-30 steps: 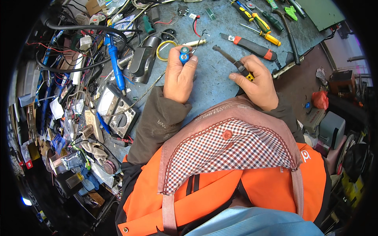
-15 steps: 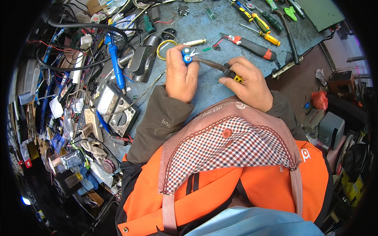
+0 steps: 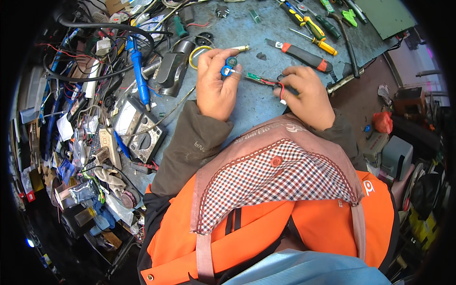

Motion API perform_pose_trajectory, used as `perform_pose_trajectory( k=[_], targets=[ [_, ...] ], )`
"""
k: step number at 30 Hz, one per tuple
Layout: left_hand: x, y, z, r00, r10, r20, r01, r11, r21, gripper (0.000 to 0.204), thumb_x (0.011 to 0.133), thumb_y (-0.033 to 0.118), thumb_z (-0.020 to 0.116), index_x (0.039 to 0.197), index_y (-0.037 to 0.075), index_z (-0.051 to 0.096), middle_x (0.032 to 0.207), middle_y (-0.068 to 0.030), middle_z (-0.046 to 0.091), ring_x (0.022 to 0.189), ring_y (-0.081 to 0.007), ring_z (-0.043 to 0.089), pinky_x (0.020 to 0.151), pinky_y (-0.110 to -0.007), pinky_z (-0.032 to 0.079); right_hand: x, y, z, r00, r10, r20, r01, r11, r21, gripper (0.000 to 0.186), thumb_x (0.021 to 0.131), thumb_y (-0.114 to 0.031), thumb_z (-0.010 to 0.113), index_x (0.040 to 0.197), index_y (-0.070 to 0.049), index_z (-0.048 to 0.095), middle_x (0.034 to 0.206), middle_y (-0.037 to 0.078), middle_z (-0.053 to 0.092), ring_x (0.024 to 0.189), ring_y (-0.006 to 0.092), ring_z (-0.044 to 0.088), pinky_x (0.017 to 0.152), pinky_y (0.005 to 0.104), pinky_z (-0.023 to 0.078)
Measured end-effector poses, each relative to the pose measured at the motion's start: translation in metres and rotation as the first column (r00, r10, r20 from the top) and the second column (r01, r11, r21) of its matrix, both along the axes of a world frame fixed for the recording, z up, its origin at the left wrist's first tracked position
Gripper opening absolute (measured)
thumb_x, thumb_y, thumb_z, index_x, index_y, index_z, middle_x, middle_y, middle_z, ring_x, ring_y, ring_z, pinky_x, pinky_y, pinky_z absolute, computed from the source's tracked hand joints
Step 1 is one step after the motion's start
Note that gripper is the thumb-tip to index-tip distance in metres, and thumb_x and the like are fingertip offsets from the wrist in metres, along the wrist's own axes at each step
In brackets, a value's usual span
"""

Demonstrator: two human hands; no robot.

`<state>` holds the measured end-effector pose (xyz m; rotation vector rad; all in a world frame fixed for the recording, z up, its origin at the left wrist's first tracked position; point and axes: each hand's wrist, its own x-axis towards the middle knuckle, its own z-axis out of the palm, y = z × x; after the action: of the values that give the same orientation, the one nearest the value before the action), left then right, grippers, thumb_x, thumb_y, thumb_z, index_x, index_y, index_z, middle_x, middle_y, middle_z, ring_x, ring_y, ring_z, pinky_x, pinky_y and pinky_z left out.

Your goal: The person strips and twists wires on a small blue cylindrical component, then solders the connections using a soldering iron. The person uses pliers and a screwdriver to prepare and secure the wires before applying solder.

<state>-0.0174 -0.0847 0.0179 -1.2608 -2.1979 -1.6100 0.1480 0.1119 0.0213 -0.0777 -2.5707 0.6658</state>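
My left hand (image 3: 216, 85) pinches a small blue round part (image 3: 226, 70) with a dark round piece just above it, held over the blue workbench (image 3: 251, 33). My right hand (image 3: 306, 95) grips a thin tool with a green shaft and red wire (image 3: 261, 79); its tip reaches left and touches the blue part. Both hands are close together at the bench's middle, above the peak of my checked cap (image 3: 275, 175).
A blue soldering iron (image 3: 138, 71), a multimeter (image 3: 137, 126), cables and scrap parts crowd the left. A red-and-black utility knife (image 3: 299, 54) and yellow-handled screwdrivers (image 3: 313, 35) lie beyond my right hand. A green mat (image 3: 384, 16) sits far right.
My right hand moved left from beside the bench and brought the thin tool's tip to the blue part. My left hand lowered slightly, still pinching the part.
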Motion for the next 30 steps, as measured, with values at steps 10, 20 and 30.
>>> perform_pose_trajectory(
  k=[10,20,30],
  targets=[
    [-0.001,0.0,-0.002,0.993,-0.096,0.07,0.099,0.994,-0.04,0.043,0.091,-0.002,0.074,0.133,0.004,0.07,0.123,-0.014,0.07,0.113,-0.031,0.067,0.099,-0.039,0.053,-0.042,0.008,0.044,0.982,0.138,-0.129,-0.178,0.903,-0.39,0.019,0.097,-0.002,0.075,0.115,0.003,0.076,0.102,0.009,0.073,0.09,0.0172,0.069,0.081,0.0303,0.054],
    [-0.005,0.002,-0.01,0.992,-0.088,-0.091,0.081,0.993,-0.081,0.044,0.082,-0.001,0.071,0.125,0.004,0.073,0.117,-0.0157,0.074,0.109,-0.0373,0.068,0.098,-0.044,0.054,-0.071,-0.006,0.028,0.897,0.391,-0.206,-0.437,0.857,-0.274,0.031,0.091,-0.001,0.078,0.122,-0.005,0.078,0.098,0.012,0.074,0.09,0.0291,0.072,0.079,0.0377,0.057],
    [-0.004,0.0,-0.002,0.991,-0.093,-0.097,0.096,0.995,0.022,0.038,0.083,-0.002,0.073,0.12,0.003,0.073,0.117,-0.0155,0.073,0.11,-0.0378,0.068,0.099,-0.044,0.053,-0.075,-0.009,0.042,0.885,0.396,-0.245,-0.442,0.88,-0.175,0.028,0.09,0.003,0.075,0.119,0.002,0.076,0.099,0.016,0.074,0.09,0.0322,0.073,0.079,0.0388,0.058]
  ],
)
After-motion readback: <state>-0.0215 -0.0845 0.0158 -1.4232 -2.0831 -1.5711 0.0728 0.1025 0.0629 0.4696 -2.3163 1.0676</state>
